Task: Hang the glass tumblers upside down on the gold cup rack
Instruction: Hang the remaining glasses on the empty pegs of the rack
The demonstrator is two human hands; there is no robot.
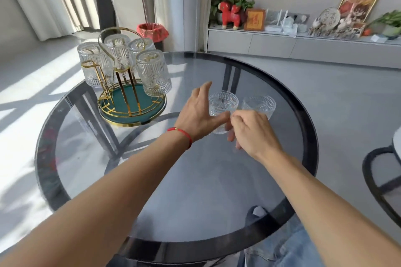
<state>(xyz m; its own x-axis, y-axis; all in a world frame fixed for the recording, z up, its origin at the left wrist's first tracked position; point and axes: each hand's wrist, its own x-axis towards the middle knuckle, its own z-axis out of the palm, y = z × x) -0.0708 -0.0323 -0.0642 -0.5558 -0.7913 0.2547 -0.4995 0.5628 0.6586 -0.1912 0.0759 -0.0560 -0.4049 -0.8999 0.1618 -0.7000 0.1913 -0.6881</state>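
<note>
head view: left hand (196, 116) spread, right hand (251, 134) curled, apparently touching tumbler (222, 106).

A single wide-angle view looks from head height forward and down over a round glass table (65, 180), whose near rim sits close under the lens. Both forearms reach away from the camera into the middle of the frame. The far edge of the table lies at mid-height. Beyond it the view takes in the floor, curtains at upper left and a low shelf (303, 43) at upper right. Straight lines bow toward the edges.
</note>
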